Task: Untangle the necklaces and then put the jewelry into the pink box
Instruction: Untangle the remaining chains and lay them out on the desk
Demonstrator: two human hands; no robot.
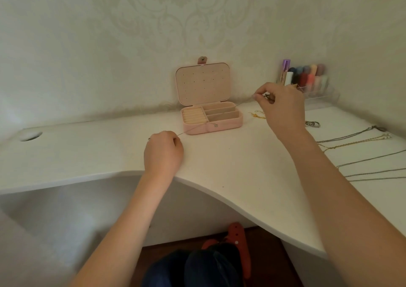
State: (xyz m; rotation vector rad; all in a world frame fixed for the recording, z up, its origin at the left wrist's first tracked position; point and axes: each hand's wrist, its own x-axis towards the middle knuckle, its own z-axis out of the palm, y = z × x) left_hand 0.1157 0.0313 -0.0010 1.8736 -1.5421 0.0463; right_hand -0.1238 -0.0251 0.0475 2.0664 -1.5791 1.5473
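While my left hand [163, 152] pinches one end of a thin chain [211, 118] on the desk [87, 150], my right hand [280, 104] pinches the other, pulling it taut across the open pink box [212, 119]. More necklaces [360, 154] lie far right.

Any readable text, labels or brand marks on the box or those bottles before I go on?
None readable.
Pink box: no lettering visible on lid or base.
Bottles in the clear organizer: any labels too blurred to read.
Purple tube: no legible print.
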